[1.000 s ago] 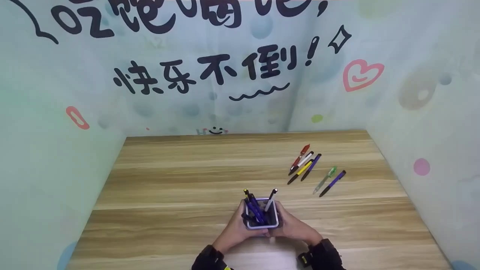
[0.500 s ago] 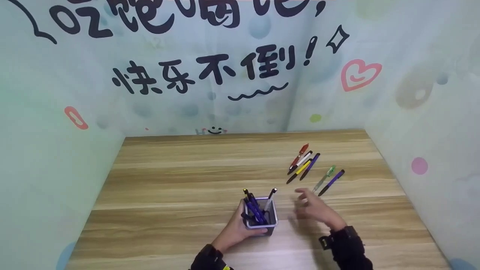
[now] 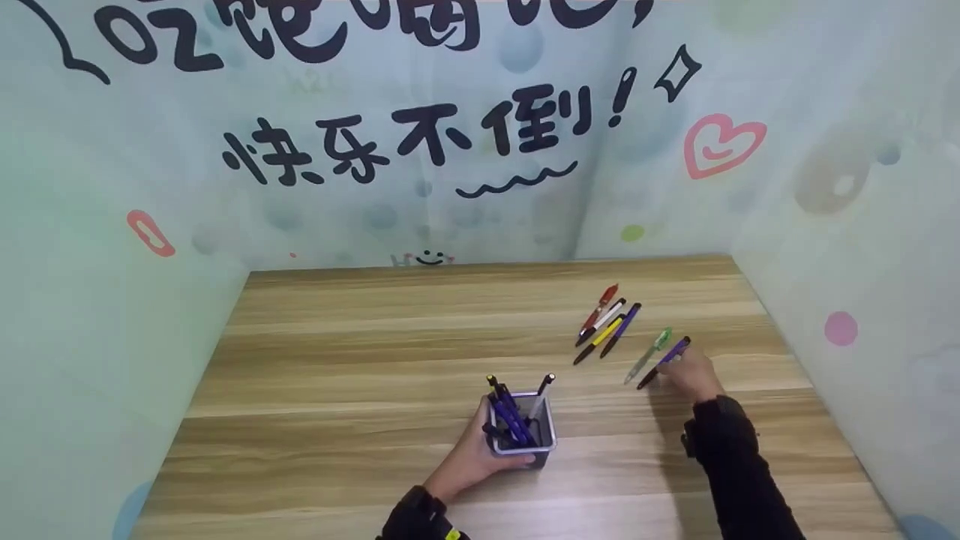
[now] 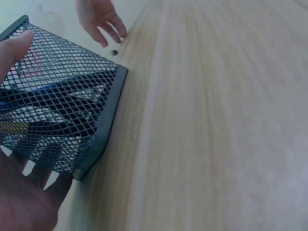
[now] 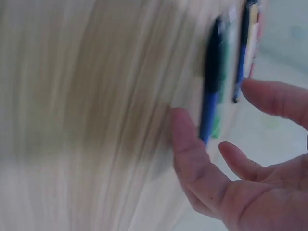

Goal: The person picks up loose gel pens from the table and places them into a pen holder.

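My left hand (image 3: 471,459) grips a black mesh pen holder (image 3: 534,452) with a pale rim, low in the middle of the head view. Several pens (image 3: 510,421), mostly blue, stand tilted inside it. In the left wrist view, the thumb lies along one side of the mesh (image 4: 62,57) and the fingers are behind it. My right hand (image 3: 693,373) is over a blue-purple pen (image 3: 676,351) with a black grip on the table. In the right wrist view, its fingers are spread near this pen (image 5: 211,67), the thumb standing apart. Whether a fingertip touches it, I cannot tell.
A clear green pen (image 3: 649,355) lies just left of the blue-purple one. Farther back are a red pen (image 3: 600,307), a white pen (image 3: 601,321), a yellow pen (image 3: 600,339) and another blue-purple pen (image 3: 621,330). Printed cloth walls (image 3: 337,217) enclose the wooden table (image 3: 337,337).
My right hand has let go of the pen holder and moved right and away from me to the blue-purple pen. My left hand still holds the holder in place.
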The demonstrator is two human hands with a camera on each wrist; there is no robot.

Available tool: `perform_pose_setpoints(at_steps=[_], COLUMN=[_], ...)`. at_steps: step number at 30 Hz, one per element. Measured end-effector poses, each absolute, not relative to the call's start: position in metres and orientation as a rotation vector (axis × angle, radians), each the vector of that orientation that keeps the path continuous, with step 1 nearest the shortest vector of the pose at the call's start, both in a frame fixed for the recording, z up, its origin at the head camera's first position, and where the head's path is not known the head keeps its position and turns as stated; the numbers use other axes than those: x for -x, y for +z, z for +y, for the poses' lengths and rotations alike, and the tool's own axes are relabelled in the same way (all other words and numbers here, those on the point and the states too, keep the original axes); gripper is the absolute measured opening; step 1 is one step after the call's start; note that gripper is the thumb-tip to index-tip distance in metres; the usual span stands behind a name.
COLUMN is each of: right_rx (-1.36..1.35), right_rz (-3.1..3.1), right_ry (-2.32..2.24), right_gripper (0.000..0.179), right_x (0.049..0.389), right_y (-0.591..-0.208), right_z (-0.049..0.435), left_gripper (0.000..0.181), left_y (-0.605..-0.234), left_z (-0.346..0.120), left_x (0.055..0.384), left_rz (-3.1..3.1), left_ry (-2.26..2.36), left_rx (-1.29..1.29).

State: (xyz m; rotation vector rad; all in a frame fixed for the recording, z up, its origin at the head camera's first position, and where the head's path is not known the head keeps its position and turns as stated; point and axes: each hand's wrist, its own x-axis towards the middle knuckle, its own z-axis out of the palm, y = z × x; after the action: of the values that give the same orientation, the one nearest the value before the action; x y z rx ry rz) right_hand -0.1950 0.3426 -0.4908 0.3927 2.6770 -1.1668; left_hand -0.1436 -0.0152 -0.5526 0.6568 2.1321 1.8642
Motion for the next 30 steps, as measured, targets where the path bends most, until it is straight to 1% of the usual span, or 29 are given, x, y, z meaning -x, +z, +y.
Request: perform_pose_setpoints(at_steps=[3,6,7,13,19,22,26,30], right_rx=[-0.412,-0.485,-0.512,-0.572,-0.502,-0.467,-0.485,-0.532], right_rz=[2.746,2.766,2.765,2.764,2.839,2.859,2.85,2.804], right_ry=[-1.089,-1.024,-0.999,-0.851,-0.722,-0.71,-0.818,-0.961], right_gripper=[0.043,0.028,0.026,0.03,0.027,0.021,0.016,0.017], right_x=[0.202,0.208,0.21,0.219,0.221,0.22,0.216,0.21], right_y=[-0.492,-0.493,-0.494,-0.496,-0.497,-0.497,-0.499,-0.504], right_z=[0.347,0.35,0.351,0.35,0.349,0.351,0.356,0.362], left_gripper=[0.096,0.096,0.095,0.095,0.096,0.096,0.094,0.091], left_y=[-0.552,-0.552,-0.552,-0.552,-0.552,-0.552,-0.553,-0.554], left_z=[-0.016,-0.015,-0.015,-0.013,-0.013,-0.014,-0.014,-0.014], left_x=[0.143,0.144,0.144,0.144,0.145,0.144,0.144,0.145], left_rz=[2.136,2.117,2.11,2.103,2.1,2.112,2.115,2.124], left_ry=[1.866,1.872,1.877,1.877,1.872,1.867,1.867,1.864], left_rx=[-0.656,-0.652,-0.655,-0.645,-0.646,-0.644,-0.65,-0.656])
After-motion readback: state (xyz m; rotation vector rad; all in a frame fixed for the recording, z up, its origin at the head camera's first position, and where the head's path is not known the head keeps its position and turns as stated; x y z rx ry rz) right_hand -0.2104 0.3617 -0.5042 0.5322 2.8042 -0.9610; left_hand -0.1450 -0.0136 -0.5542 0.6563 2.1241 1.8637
